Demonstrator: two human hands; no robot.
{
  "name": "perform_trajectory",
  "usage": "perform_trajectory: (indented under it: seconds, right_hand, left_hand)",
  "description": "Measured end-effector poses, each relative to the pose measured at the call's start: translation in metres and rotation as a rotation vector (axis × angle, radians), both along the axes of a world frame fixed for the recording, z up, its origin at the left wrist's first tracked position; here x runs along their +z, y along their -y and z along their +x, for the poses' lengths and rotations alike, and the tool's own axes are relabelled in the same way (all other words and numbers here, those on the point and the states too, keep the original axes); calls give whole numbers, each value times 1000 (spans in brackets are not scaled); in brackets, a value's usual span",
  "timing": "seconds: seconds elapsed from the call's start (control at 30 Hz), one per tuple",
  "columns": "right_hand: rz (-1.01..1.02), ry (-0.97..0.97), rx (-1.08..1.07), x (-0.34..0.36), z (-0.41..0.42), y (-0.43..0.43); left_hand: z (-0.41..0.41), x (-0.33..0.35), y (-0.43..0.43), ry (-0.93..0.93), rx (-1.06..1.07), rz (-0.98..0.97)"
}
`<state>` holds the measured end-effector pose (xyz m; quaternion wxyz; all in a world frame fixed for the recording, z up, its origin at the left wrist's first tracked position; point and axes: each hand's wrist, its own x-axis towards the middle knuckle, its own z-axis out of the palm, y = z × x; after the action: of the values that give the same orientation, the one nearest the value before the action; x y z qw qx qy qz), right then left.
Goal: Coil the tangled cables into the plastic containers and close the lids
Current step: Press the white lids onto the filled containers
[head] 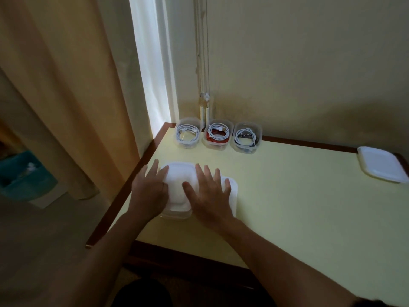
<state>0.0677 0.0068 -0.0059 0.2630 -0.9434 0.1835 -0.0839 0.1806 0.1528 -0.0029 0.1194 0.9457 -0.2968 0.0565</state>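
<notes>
Head view: my left hand (150,192) and right hand (209,194) press a lid (177,185) down, fingers (207,173) flat. Three boxes (218,146) need lids next.

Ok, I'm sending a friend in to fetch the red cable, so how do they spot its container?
Go to the yellow table beside the curtain. Along its far edge, three open clear containers stand in a row. Take the middle container: it alone holds a red cable, while the left container and right container show none.
</notes>
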Motion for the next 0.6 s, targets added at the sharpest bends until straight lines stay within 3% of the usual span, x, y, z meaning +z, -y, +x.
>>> perform_trajectory:
  seconds: [0.1,0.23,0.37,0.6]
  right_hand:
    - [75,156,-95,5,-5,32]
    - [109,215,-216,8,-14,86]
    - [36,91,-223,5,-27,144]
    - [-163,-142,-129,-11,-15,206]
  left_hand:
    - [-12,14,33,79,2,-31]
    - [-40,23,97,62,-188,-81]
    - [-64,15,150,-53,-352,-32]
    - [-67,-36,160,-158,-302,143]
